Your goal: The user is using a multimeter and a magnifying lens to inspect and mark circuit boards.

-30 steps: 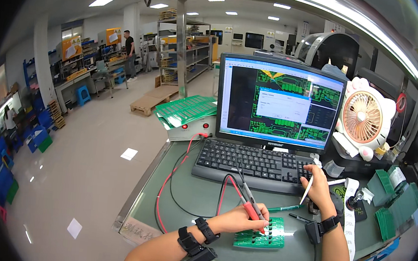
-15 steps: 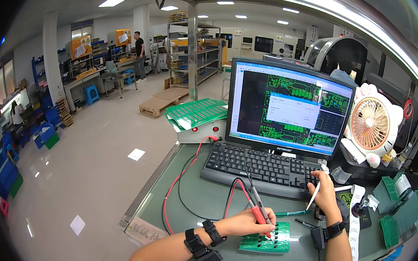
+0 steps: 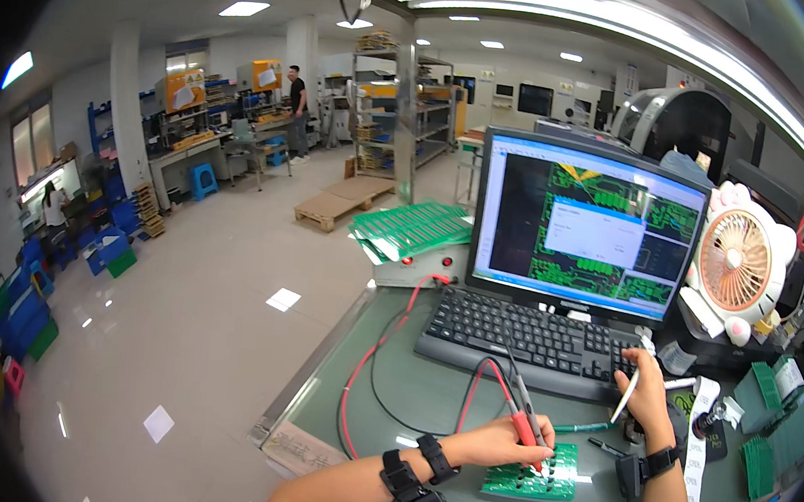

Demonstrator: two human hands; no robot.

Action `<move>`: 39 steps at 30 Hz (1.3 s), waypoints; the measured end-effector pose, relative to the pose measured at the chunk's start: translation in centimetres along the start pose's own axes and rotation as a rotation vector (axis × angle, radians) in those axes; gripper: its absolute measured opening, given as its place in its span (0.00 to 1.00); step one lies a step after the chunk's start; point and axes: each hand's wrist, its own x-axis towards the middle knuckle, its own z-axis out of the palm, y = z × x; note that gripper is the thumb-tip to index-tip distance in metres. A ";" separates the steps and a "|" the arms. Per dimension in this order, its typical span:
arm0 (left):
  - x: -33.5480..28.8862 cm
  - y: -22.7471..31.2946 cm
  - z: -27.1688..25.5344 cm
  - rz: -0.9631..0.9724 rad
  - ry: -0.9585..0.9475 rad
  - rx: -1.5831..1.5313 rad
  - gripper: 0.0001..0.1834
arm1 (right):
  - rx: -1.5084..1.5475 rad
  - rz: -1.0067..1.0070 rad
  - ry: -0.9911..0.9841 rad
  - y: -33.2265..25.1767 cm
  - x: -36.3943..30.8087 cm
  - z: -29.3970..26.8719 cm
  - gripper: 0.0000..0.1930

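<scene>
My left hand [image 3: 507, 442] is closed around a red test probe [image 3: 525, 428] and a grey-black test probe [image 3: 521, 393], held together somewhat like chopsticks. Their tips point down at a green circuit board panel [image 3: 501, 482] lying flat at the bench's near edge; whether both touch it is too small to tell. My right hand [image 3: 647, 399] grips a slim white pen-like stick [image 3: 625, 397], while its fingers reach the right end of a black keyboard [image 3: 528, 343]. A monitor [image 3: 586, 224] behind the keyboard displays green circuit drawings and a pale dialog box.
Red and black leads [image 3: 348, 395] loop across the bench left of the board. Green panels [image 3: 413, 228] are stacked on a box at the back left. A fan [image 3: 734, 259], a white paper strip [image 3: 696, 458] and more green boards [image 3: 757, 469] stand on the right.
The whole scene has shifted right and slightly down in view. Yellow lines have appeared at the top of the monitor's drawing. Both hands keep their holds in nearly the same places.
</scene>
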 end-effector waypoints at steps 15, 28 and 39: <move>0.7 -2.3 1.4 0.089 0.032 -0.041 0.11 | -0.018 0.049 -0.011 0.1 -0.8 0.1 0.22; -0.5 -0.2 -0.7 -0.037 0.067 0.128 0.10 | -0.012 0.002 -0.032 -0.1 0.7 0.5 0.21; -0.3 1.6 1.0 -0.186 0.106 0.027 0.13 | -0.055 0.110 -0.086 0.1 -0.7 -1.0 0.20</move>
